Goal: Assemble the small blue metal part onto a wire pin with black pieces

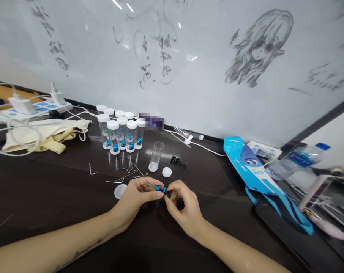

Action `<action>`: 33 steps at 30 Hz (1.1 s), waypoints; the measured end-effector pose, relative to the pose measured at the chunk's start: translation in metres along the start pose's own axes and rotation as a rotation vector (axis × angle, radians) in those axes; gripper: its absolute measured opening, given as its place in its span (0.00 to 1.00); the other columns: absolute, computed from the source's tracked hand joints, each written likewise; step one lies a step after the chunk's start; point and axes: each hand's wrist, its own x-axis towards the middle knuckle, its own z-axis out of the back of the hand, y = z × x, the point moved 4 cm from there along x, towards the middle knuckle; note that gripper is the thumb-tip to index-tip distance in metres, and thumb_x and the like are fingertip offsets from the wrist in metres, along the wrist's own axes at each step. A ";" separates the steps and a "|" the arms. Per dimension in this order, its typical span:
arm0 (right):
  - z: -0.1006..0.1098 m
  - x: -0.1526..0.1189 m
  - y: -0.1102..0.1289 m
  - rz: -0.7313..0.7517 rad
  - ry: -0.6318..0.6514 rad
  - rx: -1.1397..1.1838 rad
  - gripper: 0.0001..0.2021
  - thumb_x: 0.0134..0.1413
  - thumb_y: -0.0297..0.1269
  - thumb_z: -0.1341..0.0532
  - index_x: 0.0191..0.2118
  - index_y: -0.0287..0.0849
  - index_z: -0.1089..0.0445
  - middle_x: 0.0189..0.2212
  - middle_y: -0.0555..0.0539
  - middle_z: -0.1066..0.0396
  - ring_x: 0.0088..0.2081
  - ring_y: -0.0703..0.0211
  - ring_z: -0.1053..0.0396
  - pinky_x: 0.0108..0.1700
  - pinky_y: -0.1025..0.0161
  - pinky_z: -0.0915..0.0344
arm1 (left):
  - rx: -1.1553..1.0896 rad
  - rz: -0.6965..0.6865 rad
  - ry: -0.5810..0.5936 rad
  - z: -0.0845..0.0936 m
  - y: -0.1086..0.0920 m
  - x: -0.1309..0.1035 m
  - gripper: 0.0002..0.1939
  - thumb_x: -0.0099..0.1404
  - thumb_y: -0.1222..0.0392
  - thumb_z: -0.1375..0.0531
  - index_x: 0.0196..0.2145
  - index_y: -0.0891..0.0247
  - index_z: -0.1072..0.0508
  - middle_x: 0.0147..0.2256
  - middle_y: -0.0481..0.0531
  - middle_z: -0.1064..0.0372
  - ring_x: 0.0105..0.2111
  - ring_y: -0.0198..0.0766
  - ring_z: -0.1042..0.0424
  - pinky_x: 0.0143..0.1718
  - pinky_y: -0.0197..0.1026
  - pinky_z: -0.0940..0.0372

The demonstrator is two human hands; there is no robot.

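Observation:
My left hand [132, 199] pinches the left end of a small part with shiny blue rings and a black end [160, 189]. A thin metal rod [148, 183] runs from the left hand toward this part. Thumb and fingers of my right hand [186, 206] close on the black right end, and the fingertips hide some of it. Just beyond the hands are a clear tube standing without a lid [157, 155], a white cap [166, 172] and a row of small black rings [178, 162]. A white round lid [120, 191] lies beside my left hand.
Several capped clear tubes [113, 138] with blue parts inside stand at the back. Bent wires [129, 172] and a hex key [91, 169] lie left of centre. Power strip [38, 108], cloth [46, 134] at left; blue bag [246, 167], water bottle [300, 161] at right.

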 end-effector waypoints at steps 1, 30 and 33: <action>0.000 0.000 -0.001 -0.005 0.005 -0.001 0.07 0.59 0.29 0.41 0.42 0.45 0.37 0.31 0.52 0.37 0.24 0.66 0.37 0.26 0.68 0.38 | -0.001 0.002 -0.001 0.000 0.000 0.000 0.10 0.50 0.65 0.28 0.33 0.60 0.19 0.27 0.46 0.22 0.29 0.30 0.29 0.36 0.32 0.36; 0.002 0.002 0.002 -0.007 0.044 0.037 0.05 0.61 0.33 0.43 0.43 0.44 0.37 0.38 0.48 0.37 0.27 0.65 0.36 0.27 0.67 0.37 | 0.020 0.005 -0.009 0.000 -0.001 0.000 0.10 0.50 0.65 0.28 0.33 0.61 0.19 0.27 0.47 0.23 0.29 0.33 0.29 0.37 0.35 0.36; 0.004 0.004 0.004 -0.032 0.051 0.034 0.06 0.65 0.38 0.46 0.39 0.43 0.36 0.35 0.48 0.37 0.27 0.64 0.36 0.29 0.65 0.37 | 0.019 0.003 0.002 0.000 0.000 0.000 0.11 0.50 0.65 0.28 0.33 0.61 0.19 0.28 0.47 0.22 0.30 0.33 0.29 0.38 0.35 0.36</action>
